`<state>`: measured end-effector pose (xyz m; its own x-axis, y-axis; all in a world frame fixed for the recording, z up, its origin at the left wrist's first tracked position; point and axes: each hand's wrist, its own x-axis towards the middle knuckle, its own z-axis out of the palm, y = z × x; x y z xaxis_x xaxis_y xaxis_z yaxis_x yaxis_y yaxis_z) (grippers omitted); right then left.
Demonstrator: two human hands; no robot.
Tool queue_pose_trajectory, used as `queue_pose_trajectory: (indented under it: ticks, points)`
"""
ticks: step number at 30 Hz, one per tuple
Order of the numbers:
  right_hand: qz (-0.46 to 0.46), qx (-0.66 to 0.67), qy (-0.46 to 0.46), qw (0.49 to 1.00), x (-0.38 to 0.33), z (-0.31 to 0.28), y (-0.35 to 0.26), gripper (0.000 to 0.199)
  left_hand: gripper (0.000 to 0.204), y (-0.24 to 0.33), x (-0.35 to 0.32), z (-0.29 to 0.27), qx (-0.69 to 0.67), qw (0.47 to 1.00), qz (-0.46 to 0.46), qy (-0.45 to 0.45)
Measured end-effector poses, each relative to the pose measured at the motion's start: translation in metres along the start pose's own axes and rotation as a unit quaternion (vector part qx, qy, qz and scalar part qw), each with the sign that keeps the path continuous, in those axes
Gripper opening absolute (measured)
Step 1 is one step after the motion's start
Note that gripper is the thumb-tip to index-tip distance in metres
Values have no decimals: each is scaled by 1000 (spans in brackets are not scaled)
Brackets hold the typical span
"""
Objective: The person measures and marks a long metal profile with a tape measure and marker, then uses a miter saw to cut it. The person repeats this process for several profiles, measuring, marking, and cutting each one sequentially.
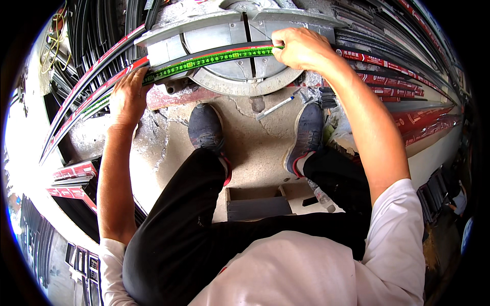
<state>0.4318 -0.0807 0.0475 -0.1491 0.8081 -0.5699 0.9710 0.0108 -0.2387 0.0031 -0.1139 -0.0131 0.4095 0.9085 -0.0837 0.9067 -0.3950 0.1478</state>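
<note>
In the head view, a cluttered workshop surrounds a concrete floor (255,143), with a miter saw base (212,38) at its far side. A dark profile strip (229,48) lies across the base, toward its front edge, with a green tape measure (219,58) laid along it. The left hand (127,99) curls its grip over strip and tape by the base's left end; the right hand (301,48) closes thumb and fingers on the tape just right of the slot.

Measuring seems to be the step in hand; the next move probably calls for keeping the tape flat and aligned while reading it. A pen (275,108) lies between the shoes (205,125). Stacked red-labelled profiles (388,84) crowd the right side, likely hampering long pieces.
</note>
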Motion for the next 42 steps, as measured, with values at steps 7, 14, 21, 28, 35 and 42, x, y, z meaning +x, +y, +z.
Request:
queue_pose_trajectory:
  ticks: [7, 14, 21, 28, 35, 42]
  points:
    - [-2, -4, -12, 1000, 2, -1, 0, 22, 50, -1, -2, 5, 25, 999, 19, 25]
    - [5, 1, -19, 1000, 3, -2, -1, 22, 63, -1, -7, 9, 68, 996, 37, 34]
    - [3, 9, -17, 1000, 2, -1, 1, 22, 61, 6, -8, 10, 81, 995, 33, 48]
    - [3, 11, -9, 1000, 1, 1, 2, 20, 60, 8, -8, 12, 84, 994, 37, 58]
    - [14, -6, -34, 999, -3, -9, -6, 16, 62, 8, -8, 4, 80, 996, 38, 22]
    - [15, -2, -37, 999, -4, -9, -5, 16, 77, 24, -7, -27, 51, 998, 41, -20]
